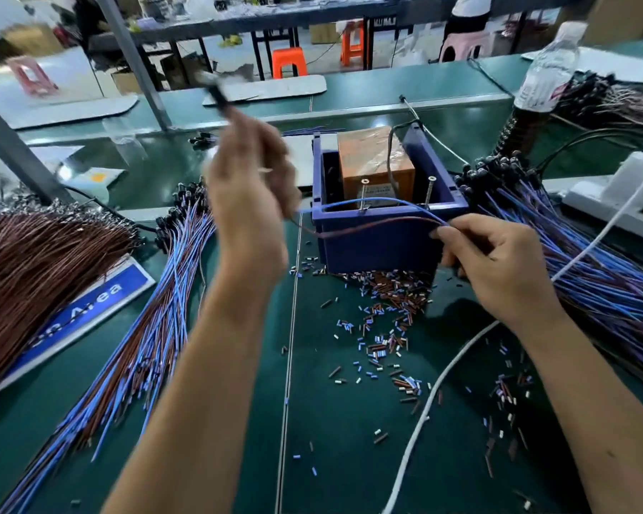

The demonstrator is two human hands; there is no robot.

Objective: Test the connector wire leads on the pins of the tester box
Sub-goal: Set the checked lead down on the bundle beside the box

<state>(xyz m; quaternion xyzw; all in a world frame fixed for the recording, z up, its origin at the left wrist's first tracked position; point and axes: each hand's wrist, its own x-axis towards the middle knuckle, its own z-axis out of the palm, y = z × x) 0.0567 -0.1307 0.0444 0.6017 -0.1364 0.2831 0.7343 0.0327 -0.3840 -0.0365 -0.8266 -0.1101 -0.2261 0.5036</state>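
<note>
Blue and brown wire leads (379, 213) stretch taut across the open front of the tester box (383, 231), a dark blue housing on the green surface (331, 458), with two upright metal pins (364, 192) rising just behind its front rim. The left hand (249, 187) is raised and blurred, its fingers curled round the connector end (216, 90) of the pair, while the right hand (498, 265) pinches the loose ends of both wires just beside the box's right corner. An orange block (375, 161) sits inside the box behind the pins. To do this step well, each bared lead should likely be steered onto its own pin, one wire per pin, with the tips held steady long enough for a clear reading; whether the leads touch the pins at this instant cannot be told. Cut scraps of insulation (387, 309) litter the surface in front of the box. Bundles of blue and brown wires (145, 328) fan out to the left, a further heap (591, 254) lies to the right, and a white cable (442, 383) curls past the right forearm.
</note>
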